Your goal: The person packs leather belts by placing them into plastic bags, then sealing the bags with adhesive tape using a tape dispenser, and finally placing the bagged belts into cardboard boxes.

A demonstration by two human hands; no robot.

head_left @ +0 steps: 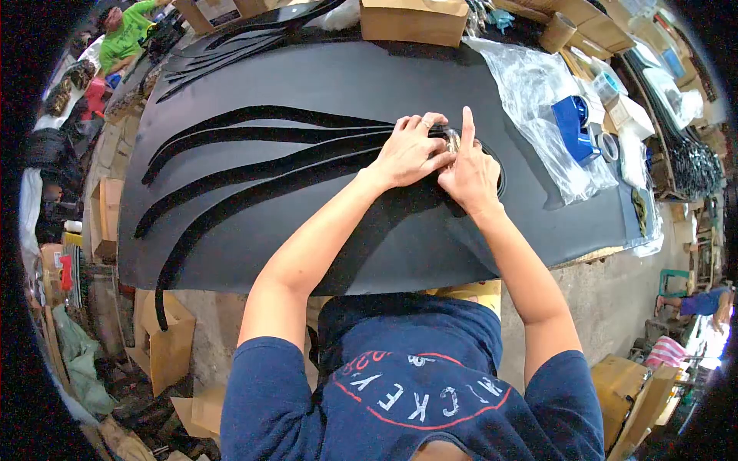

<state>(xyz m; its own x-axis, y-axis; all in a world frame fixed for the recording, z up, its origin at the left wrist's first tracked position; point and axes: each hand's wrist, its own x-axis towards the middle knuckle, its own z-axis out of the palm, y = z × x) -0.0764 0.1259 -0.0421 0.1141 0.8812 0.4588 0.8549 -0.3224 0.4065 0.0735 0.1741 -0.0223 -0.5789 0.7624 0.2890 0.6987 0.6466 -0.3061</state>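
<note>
Black covers the broad tabletop (pixel 323 69) I look down on from my remote seat. At its right side lies a crumpled clear plastic sheet (pixel 530 100). Four long black straps (pixel 307 137) fan across the middle, their long axis running left to right; the free ends curve toward the body, one hanging over the near edge. Their gathered end lies on the right, at the hands. My left hand (pixel 407 154) is the nearer to the strap lengths, knuckles bent over that end; whether its fingers are closed on it I cannot tell. My right hand (pixel 473 177) sits just beside, index finger raised, its grip hidden from me. Between the two hands shows a small shiny piece (pixel 453 140), touched by fingers.
</note>
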